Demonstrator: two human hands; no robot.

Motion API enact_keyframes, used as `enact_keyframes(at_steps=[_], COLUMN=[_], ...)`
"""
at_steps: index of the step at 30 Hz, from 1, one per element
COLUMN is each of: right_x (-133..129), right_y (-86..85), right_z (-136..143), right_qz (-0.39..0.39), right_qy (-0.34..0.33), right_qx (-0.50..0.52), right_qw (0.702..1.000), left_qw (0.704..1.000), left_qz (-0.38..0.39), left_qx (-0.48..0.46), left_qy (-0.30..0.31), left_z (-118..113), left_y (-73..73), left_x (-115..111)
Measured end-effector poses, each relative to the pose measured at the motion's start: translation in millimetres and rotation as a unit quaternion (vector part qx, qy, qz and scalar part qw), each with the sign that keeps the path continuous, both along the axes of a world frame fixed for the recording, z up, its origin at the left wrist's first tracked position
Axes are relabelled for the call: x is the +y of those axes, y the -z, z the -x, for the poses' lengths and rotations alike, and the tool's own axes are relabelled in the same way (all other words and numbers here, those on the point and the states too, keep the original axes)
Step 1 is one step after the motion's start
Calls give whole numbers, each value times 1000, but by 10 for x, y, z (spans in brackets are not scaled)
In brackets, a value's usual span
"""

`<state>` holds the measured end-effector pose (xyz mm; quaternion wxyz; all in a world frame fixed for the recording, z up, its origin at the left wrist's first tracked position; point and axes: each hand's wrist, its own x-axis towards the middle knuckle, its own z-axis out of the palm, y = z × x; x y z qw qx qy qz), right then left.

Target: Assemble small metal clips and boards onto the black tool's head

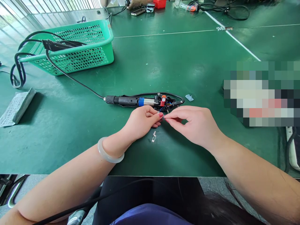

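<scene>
An opened electric screwdriver (131, 101) lies lengthwise on the green tabletop. A blue band, a silver section, a red switch part (163, 100) and thin wires show in its uncovered body. Just in front of the wired end, my left hand (144, 122) has its thumb pressed to its fingers. My right hand (197, 123) pinches thumb against forefinger, its tips almost meeting the left thumb. Whatever lies between the fingers of either hand is too small to name. Below them rests a small metal clip-like piece (153, 136). A small pale blue plate (189, 97) lies beyond my right hand.
At the back left stands a green perforated basket (77, 57) with black cable over its rim; one cable runs to the screwdriver. A wrapped grey block (20, 107) lies left. A phone (138, 12), a red box (160, 3) and cables (220, 8) lie far back. The right side is pixelated.
</scene>
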<state>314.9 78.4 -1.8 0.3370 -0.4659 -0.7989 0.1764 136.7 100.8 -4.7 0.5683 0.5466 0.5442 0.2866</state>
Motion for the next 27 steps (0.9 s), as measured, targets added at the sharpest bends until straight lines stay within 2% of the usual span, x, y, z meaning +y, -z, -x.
enact_keyframes(at_steps=[6, 10, 14, 21, 27], right_x=[2, -5, -16, 4, 37], right_y=[94, 97, 87, 66, 55], right_z=[39, 62, 81, 77, 59], right_qz=[-109, -120, -78, 40, 119], right_qy=[-9, -2, 9, 77, 81], right_qx=[-46, -37, -15, 2, 13], right_qw=[993, 992, 997, 996, 989], left_qw=[1000, 1000, 1000, 1000, 1000], left_qz=[-8, -12, -4, 12, 16], left_qx=[21, 23, 17, -10, -8], left_qy=[1, 2, -2, -17, -18], left_z=[8, 9, 4, -5, -15], left_y=[29, 34, 28, 22, 8], left_x=[7, 5, -3, 0, 7])
